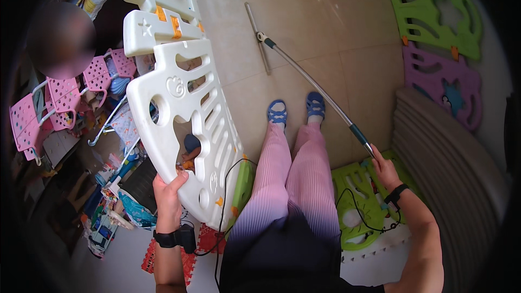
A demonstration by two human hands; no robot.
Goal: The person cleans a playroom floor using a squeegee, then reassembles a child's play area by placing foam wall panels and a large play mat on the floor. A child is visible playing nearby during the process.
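Note:
My left hand (169,194) grips the edge of a white plastic play-fence panel (173,68), with the thumb on top. Slots and shaped cut-outs run through the panel. In my right hand (385,171) is the end of a long-handled floor squeegee (312,80), its fingers wrapped round the pole. The silver pole, with dark green sleeves, slants away to the far left. Its thin bar head (264,54) lies on the tiled floor beyond my feet.
Pink perforated chairs (62,97) and clutter stand left of the fence. On the right are green (434,13) and purple fence panels (442,81) and a grey ribbed surface (434,146). A green panel (355,233) lies by my right leg. Black cables (374,229) hang near my legs.

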